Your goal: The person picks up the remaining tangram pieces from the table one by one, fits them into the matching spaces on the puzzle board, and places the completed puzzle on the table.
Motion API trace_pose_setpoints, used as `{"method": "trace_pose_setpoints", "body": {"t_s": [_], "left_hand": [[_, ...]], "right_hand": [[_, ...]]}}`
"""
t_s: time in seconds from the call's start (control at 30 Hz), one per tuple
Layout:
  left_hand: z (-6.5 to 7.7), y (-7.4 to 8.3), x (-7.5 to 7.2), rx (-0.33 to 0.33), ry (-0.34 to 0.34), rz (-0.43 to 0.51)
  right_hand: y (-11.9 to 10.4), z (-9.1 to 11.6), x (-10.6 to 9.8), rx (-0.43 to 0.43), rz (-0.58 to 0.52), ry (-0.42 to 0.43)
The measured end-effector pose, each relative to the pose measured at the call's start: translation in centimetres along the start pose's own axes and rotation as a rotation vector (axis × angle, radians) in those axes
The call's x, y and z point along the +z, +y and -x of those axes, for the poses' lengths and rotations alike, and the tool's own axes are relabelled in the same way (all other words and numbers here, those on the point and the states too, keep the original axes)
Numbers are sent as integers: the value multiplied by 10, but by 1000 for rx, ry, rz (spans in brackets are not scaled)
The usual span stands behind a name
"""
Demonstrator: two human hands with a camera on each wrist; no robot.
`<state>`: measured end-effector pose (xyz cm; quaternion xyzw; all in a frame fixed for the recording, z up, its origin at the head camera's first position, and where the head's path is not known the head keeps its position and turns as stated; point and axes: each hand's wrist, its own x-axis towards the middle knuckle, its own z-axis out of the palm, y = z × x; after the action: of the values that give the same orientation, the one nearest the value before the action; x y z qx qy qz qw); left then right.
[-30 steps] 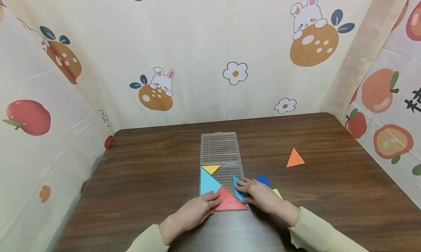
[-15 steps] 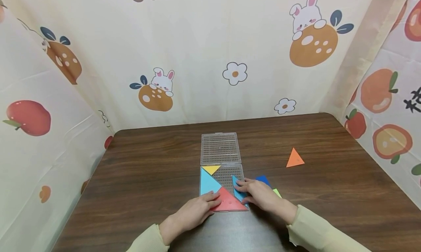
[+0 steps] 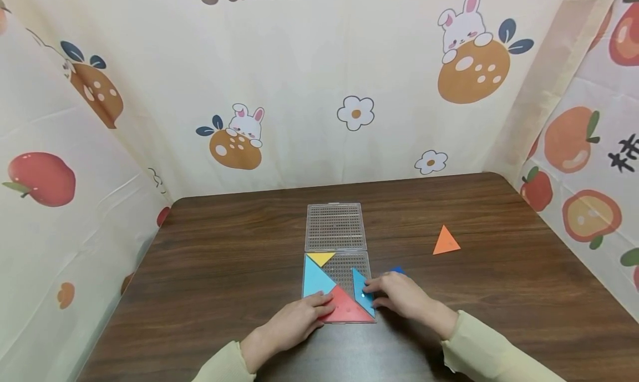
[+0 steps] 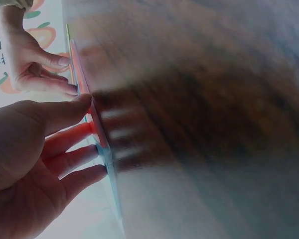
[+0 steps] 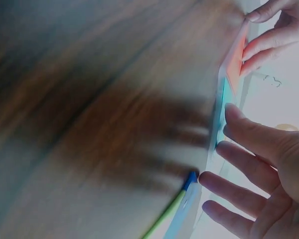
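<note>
In the head view, my left hand (image 3: 297, 322) rests its fingertips on the red triangle (image 3: 349, 307), beside the light blue triangle (image 3: 315, 276). Both tangram pieces lie in the lower half of an open clear plastic case (image 3: 344, 264). A small yellow triangle (image 3: 321, 258) fits at that half's upper left. Along the right side lies a blue parallelogram (image 3: 360, 290), its lower edge against the red triangle. My right hand (image 3: 406, 297) is at its right edge with fingers loosely bent; the right wrist view shows them spread, pinching nothing.
The case's other half (image 3: 335, 227) lies flat behind. An orange triangle (image 3: 446, 241) is on the table (image 3: 239, 243) to the right. A dark blue piece (image 3: 397, 270) is mostly under my right hand; a green piece (image 5: 162, 219) shows beside it in the right wrist view.
My right hand has slid slightly right, off most of the blue parallelogram, uncovering it and hiding the green piece in the head view. The left hand has stayed in place.
</note>
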<state>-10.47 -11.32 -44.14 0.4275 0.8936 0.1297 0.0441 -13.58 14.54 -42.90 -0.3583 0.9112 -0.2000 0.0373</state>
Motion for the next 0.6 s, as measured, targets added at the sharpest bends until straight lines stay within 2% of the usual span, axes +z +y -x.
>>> {"method": "trace_pose_setpoints", "body": {"t_s": [0.33, 0.6], "left_hand": [[1, 0, 1, 13, 19, -12], [1, 1, 0, -1, 22, -11]], "right_hand": [[11, 5, -11, 31, 10, 52], [21, 8, -21, 140, 14, 46]]}}
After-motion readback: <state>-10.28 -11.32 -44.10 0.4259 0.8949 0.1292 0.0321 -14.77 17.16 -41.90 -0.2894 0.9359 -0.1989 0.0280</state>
